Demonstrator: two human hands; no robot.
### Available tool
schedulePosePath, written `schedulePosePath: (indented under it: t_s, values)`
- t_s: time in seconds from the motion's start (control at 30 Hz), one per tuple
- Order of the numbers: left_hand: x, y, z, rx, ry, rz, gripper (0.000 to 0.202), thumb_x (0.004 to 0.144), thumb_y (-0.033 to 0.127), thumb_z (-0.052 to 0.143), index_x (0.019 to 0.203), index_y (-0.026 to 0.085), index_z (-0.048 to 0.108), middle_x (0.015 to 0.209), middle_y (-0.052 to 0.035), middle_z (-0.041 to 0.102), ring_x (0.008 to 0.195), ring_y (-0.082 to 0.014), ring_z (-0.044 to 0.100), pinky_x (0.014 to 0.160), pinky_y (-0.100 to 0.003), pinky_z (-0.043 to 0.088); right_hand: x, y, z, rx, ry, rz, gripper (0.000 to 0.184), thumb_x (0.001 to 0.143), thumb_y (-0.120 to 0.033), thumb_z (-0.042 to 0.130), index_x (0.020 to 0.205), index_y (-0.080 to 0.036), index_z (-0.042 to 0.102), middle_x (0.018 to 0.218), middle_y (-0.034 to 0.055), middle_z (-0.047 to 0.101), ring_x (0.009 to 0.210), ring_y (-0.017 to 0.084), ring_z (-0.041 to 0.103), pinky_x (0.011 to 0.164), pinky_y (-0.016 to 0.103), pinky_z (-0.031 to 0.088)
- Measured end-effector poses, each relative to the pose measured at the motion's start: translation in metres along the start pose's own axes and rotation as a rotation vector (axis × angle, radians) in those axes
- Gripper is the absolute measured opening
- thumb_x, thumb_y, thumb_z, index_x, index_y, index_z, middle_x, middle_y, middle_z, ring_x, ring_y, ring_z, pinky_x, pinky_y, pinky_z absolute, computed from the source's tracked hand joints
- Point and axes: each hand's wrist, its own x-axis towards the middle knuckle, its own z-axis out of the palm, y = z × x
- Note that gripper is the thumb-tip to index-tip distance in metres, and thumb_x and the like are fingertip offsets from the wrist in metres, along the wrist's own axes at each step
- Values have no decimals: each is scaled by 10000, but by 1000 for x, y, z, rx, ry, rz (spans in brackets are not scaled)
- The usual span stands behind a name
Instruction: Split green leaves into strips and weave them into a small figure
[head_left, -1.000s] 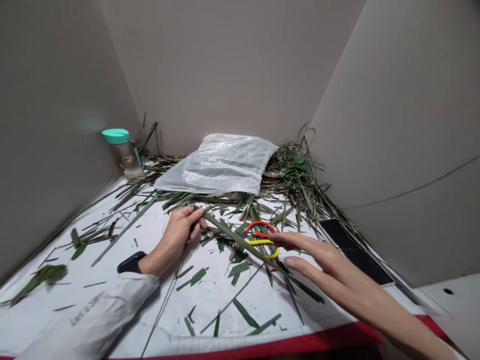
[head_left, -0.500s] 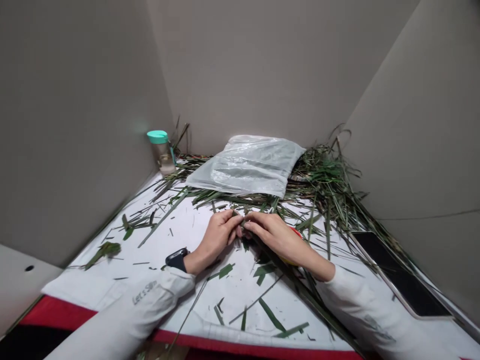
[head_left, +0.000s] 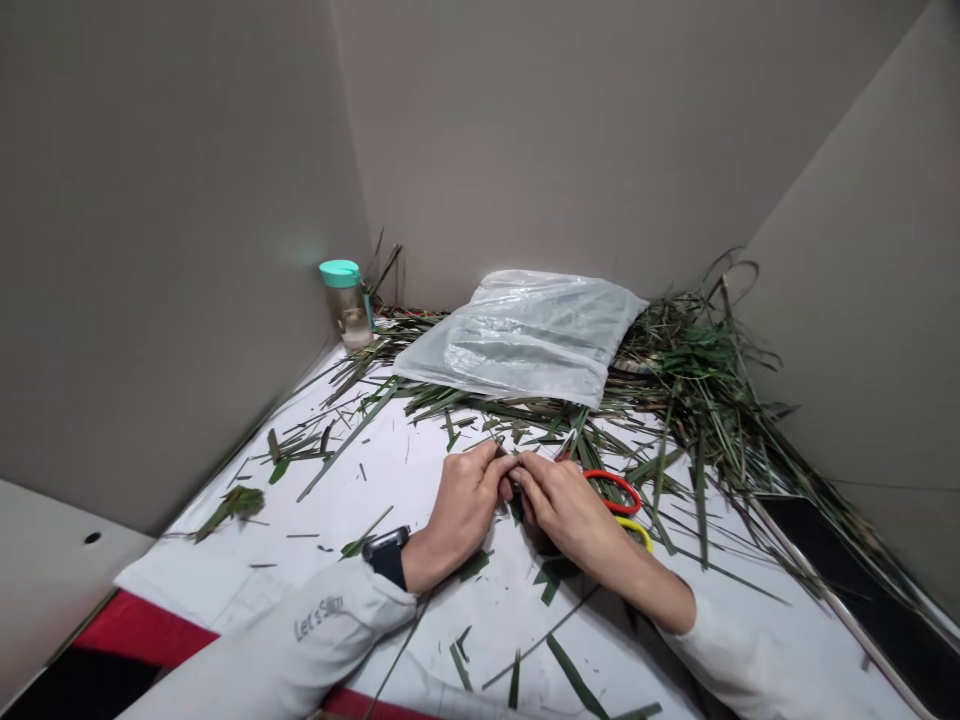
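Note:
My left hand point(head_left: 461, 505) and my right hand point(head_left: 574, 515) meet at their fingertips over the middle of the white table cover point(head_left: 367, 580). Both are closed in a pinch on a green leaf strip point(head_left: 515, 509), of which only small bits show between and below the fingers. A dark length point(head_left: 660, 660), possibly the strip's long end, runs under my right forearm. Just right of my right hand lie scissors with a red handle loop point(head_left: 616, 490) and a yellow one, partly covered by the hand. Cut leaf pieces point(head_left: 574, 675) are scattered below my hands.
A translucent plastic bag point(head_left: 525, 335) lies over a heap of long leaves at the back. More leaves point(head_left: 697, 370) pile up on the right. At back left stands a bottle with a turquoise lid point(head_left: 341, 273). A dark tablet-like slab point(head_left: 847, 590) lies at right.
The view has turned, so everything sits farther right. My fingertips have drawn closer together. The scissors' handles now show beside my right hand, and the long leaf beneath my right arm is mostly hidden.

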Motion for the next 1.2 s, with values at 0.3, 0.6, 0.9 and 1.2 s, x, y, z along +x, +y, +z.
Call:
schedulePosePath:
  t_s: [0.3,0.6,0.9,1.2]
  values:
    - [-1,0,-2,-35,-23,-59,369,867,400,563,540,232,535,377,49,495,369,-133,459,480,-275,379,-9,-1,1,-74,33,-12,244,988,-192,395,880,-175,613,693,46,627,554,156,460,594,310,235]
    - [11,-6,-6,-129,-123,-105,337,862,383,596,574,212,557,363,43,517,346,-116,468,449,-239,402,-2,-1,-1,34,35,-39,266,1003,-167,415,830,-187,616,773,7,667,667,130,539,671,254,339]
    - [13,-9,-7,-207,-203,-183,346,863,451,627,646,203,522,454,56,536,322,-88,429,360,-213,342,-1,4,-6,22,38,14,255,989,-186,420,810,-176,601,740,27,658,645,140,518,650,265,322]
    - [11,-3,-8,-108,-77,-115,344,861,263,624,530,195,556,397,45,494,389,-82,423,456,-211,348,-9,-3,0,41,53,-13,238,992,-215,413,903,-195,633,771,18,690,604,138,497,627,289,281]
